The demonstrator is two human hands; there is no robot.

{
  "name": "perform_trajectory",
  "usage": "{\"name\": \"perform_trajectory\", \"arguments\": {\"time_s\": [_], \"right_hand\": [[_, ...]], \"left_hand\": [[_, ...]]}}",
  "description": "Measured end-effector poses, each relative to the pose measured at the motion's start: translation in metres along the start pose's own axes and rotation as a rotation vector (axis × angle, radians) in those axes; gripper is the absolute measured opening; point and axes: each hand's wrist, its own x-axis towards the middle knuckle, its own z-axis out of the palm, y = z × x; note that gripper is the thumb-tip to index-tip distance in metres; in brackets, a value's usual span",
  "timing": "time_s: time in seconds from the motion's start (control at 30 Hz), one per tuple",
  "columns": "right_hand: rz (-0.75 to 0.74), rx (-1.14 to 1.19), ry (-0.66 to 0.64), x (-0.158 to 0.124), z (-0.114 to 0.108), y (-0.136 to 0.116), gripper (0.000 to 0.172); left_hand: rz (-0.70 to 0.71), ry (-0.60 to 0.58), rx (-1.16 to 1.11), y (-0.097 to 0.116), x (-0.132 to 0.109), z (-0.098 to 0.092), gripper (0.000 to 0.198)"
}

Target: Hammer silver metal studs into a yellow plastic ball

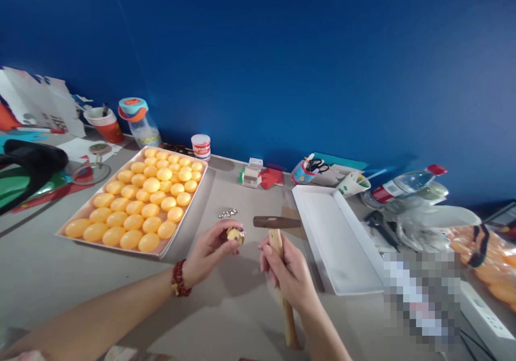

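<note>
My left hand (215, 245), a red beaded bracelet on its wrist, pinches a small yellowish ball (235, 235) between thumb and fingers. Shiny silver spots show on the ball's surface; what they are is too small to tell. Wrapped around the wooden handle of a hammer (277, 222) is my right hand (287, 269). The hammer's dark head points up and lies crosswise, to the right of the ball and apart from it. Just beyond my left hand, a little heap of shiny silver pieces (228, 213) rests on the table.
To the left, a shallow box (165, 252) holds rows of orange balls. An elongated white tray (342, 242) lies at the right. Along the blue wall stand a jug (141, 127), a white-lidded tub (200, 146), a small carton (252, 174) and a pen cup (302, 172). A bottle (403, 185) leans far right.
</note>
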Motion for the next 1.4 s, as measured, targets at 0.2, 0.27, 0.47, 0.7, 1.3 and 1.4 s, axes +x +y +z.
{"name": "perform_trajectory", "arguments": {"time_s": [0.2,0.27,0.47,0.7,1.3,1.4], "right_hand": [[-0.217,-0.54,0.04,-0.0043,-0.0033,-0.0024,0.02],[-0.26,-0.55,0.064,-0.0042,-0.0027,-0.0005,0.021],[-0.241,-0.642,0.052,-0.0009,-0.0007,-0.0002,0.025],[-0.273,-0.665,0.099,-0.0013,-0.0004,0.0051,0.027],[-0.287,-0.666,0.135,-0.0029,-0.0032,-0.0025,0.024],[-0.302,-0.667,0.121,-0.0033,-0.0023,-0.0027,0.023]], "left_hand": [[-0.021,0.055,0.016,0.0019,0.0058,-0.0055,0.027],[-0.029,0.056,0.044,0.002,0.0054,-0.0062,0.027],[0.014,0.025,0.064,0.0005,0.0053,-0.0069,0.029],[0.046,-0.004,0.032,-0.0001,0.0061,-0.0055,0.026],[0.074,-0.045,0.014,0.0001,0.0035,-0.0071,0.032],[0.05,-0.055,0.019,-0.0005,0.0028,-0.0077,0.037]]}}
